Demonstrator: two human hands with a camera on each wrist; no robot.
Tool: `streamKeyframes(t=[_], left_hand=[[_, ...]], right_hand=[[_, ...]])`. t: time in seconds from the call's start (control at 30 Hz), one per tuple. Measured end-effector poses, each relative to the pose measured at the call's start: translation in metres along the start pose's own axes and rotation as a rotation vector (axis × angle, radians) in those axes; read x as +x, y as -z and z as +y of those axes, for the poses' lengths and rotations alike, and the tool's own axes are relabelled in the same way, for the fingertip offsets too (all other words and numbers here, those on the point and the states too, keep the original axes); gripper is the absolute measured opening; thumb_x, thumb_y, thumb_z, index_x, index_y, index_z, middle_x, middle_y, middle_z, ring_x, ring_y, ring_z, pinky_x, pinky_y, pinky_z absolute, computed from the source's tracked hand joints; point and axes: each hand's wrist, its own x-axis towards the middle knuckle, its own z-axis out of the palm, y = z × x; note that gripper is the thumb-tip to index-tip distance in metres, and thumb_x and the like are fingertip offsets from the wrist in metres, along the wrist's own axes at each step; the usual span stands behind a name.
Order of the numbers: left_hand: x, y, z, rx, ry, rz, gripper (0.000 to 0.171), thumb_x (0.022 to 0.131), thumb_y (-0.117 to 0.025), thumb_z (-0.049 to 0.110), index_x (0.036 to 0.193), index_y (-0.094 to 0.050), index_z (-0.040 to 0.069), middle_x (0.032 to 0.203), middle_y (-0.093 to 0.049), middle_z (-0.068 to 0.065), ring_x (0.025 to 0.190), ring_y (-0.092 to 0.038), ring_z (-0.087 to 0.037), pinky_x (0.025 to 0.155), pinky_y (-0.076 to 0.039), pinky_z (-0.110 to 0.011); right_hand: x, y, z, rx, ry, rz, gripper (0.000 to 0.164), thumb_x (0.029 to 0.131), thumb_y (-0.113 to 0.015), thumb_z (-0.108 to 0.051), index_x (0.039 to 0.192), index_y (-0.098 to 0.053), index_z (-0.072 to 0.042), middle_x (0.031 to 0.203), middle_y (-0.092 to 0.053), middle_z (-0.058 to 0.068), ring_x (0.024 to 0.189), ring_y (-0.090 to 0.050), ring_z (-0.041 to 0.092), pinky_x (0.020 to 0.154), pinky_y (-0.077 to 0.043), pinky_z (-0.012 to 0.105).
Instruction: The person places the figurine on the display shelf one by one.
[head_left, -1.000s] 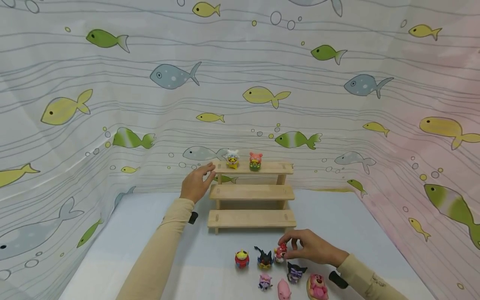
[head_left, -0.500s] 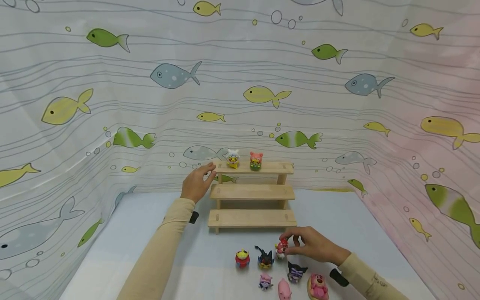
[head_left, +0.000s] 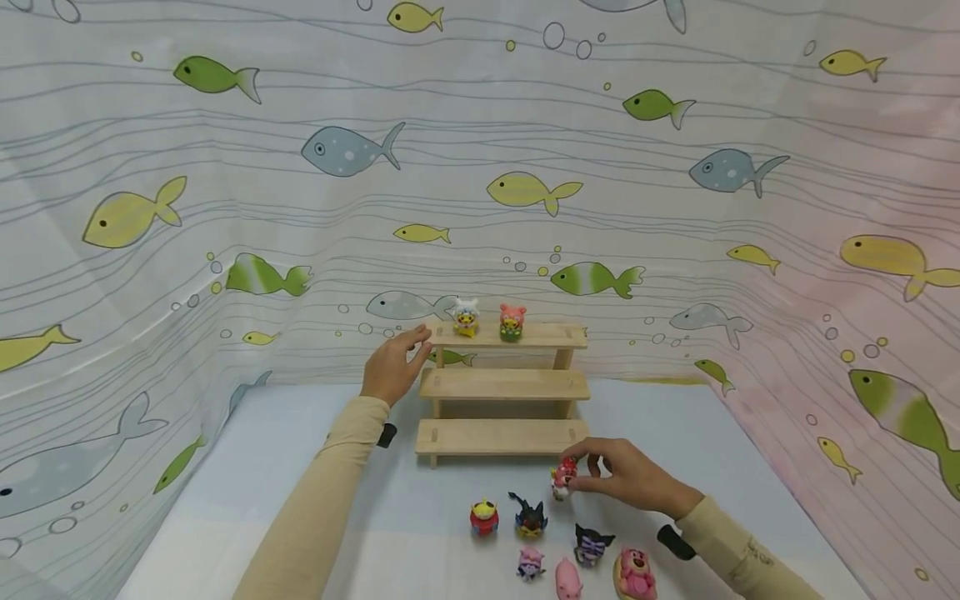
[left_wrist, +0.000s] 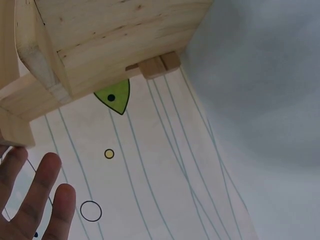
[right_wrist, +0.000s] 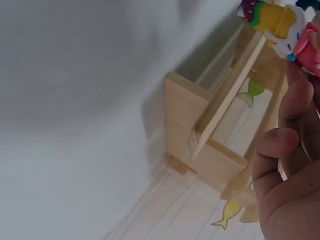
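My right hand (head_left: 626,477) pinches a small red, pink and white figurine (head_left: 562,478) between thumb and fingers, just above the table before the bottom step. In the right wrist view part of this figurine (right_wrist: 287,27) shows at the top right, with yellow, white and purple areas. A three-tier wooden display stand (head_left: 504,383) stands ahead. My left hand (head_left: 392,367) rests its fingertips at the left end of the top tier. The left wrist view has its fingers (left_wrist: 37,192) fairly straight beside the wood. On the top tier stand a white-hatted figurine (head_left: 466,318) and a pink-hooded one (head_left: 512,322).
Several figurines lie in front of the stand: a red-and-yellow one (head_left: 484,517), a black one with a tail (head_left: 530,518), a black-and-purple one (head_left: 592,545), a small pink-purple one (head_left: 530,564), a pink pig (head_left: 568,579) and a pink bear (head_left: 636,573). Fish-patterned cloth surrounds the table.
My right hand has lifted the red and pink figurine from among the others and carried it forward, toward the stand's bottom step. The left hand has stayed at the top tier.
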Motion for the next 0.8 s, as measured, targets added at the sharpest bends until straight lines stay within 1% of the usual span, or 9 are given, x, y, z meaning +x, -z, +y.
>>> streamKeyframes(t=[0.1,0.17,0.23,0.33,0.43,0.5,0.6,0.8], left_hand=[[-0.001,0.000,0.000,0.001,0.000,0.003,0.037,0.103,-0.062,0.033,0.133,-0.068,0.013,0.142,-0.061,-0.001,0.112,-0.068,-0.027,0.085,-0.057,-0.047],[-0.001,0.000,0.000,0.003,-0.002,0.005,0.037,0.103,-0.062,0.033,0.133,-0.068,0.013,0.142,-0.061,-0.001,0.113,-0.068,-0.027,0.085,-0.057,-0.047],[-0.001,0.000,0.000,0.004,-0.002,0.005,0.037,0.103,-0.063,0.033,0.133,-0.068,0.014,0.142,-0.061,-0.001,0.116,-0.067,-0.027,0.087,-0.057,-0.047],[-0.001,0.000,-0.001,0.010,-0.006,0.006,0.037,0.103,-0.063,0.034,0.133,-0.069,0.014,0.142,-0.061,0.000,0.118,-0.066,-0.027,0.087,-0.057,-0.047],[-0.001,0.001,0.000,0.006,-0.007,0.008,0.037,0.103,-0.063,0.034,0.133,-0.069,0.013,0.142,-0.061,-0.001,0.121,-0.064,-0.028,0.088,-0.056,-0.048],[-0.001,0.001,0.000,0.001,-0.003,0.010,0.037,0.102,-0.063,0.033,0.133,-0.069,0.013,0.142,-0.061,-0.001,0.118,-0.066,-0.028,0.087,-0.056,-0.048],[-0.002,0.001,0.000,0.003,-0.003,0.008,0.037,0.102,-0.063,0.033,0.133,-0.068,0.012,0.142,-0.061,-0.002,0.119,-0.065,-0.028,0.088,-0.056,-0.049],[-0.001,0.001,0.001,0.002,0.003,-0.003,0.039,0.103,-0.062,0.035,0.134,-0.068,0.013,0.142,-0.061,-0.002,0.125,-0.062,-0.028,0.094,-0.054,-0.049]], right_hand=[[0.004,0.004,-0.001,-0.012,0.027,0.028,0.036,0.093,-0.074,-0.039,0.124,-0.069,-0.022,0.105,-0.068,-0.016,0.078,-0.059,0.006,0.061,-0.049,0.033],[0.006,0.007,-0.001,-0.017,0.037,0.048,0.039,0.093,-0.075,-0.039,0.125,-0.070,-0.018,0.106,-0.068,-0.016,0.078,-0.059,0.006,0.060,-0.049,0.030],[0.008,0.011,-0.002,-0.026,0.040,0.069,0.039,0.092,-0.075,-0.039,0.125,-0.069,-0.018,0.106,-0.068,-0.016,0.078,-0.059,0.006,0.059,-0.048,0.028],[0.012,0.017,-0.003,-0.035,0.035,0.111,0.037,0.092,-0.076,-0.039,0.124,-0.070,-0.022,0.104,-0.068,-0.016,0.076,-0.059,0.007,0.059,-0.046,0.025],[0.017,0.025,-0.005,-0.047,0.028,0.152,0.035,0.091,-0.077,-0.040,0.122,-0.070,-0.026,0.102,-0.069,-0.016,0.074,-0.058,0.008,0.059,-0.046,0.026],[0.022,0.030,-0.006,-0.053,0.023,0.170,0.035,0.091,-0.077,-0.040,0.122,-0.070,-0.027,0.102,-0.069,-0.016,0.074,-0.058,0.009,0.059,-0.046,0.027],[0.029,0.038,-0.007,-0.068,0.008,0.190,0.035,0.090,-0.076,-0.042,0.122,-0.070,-0.030,0.101,-0.069,-0.017,0.074,-0.058,0.009,0.060,-0.046,0.027],[0.045,0.056,-0.009,-0.074,0.009,0.234,0.040,0.090,-0.077,-0.042,0.123,-0.072,-0.020,0.102,-0.069,-0.016,0.077,-0.059,0.010,0.061,-0.047,0.028]])
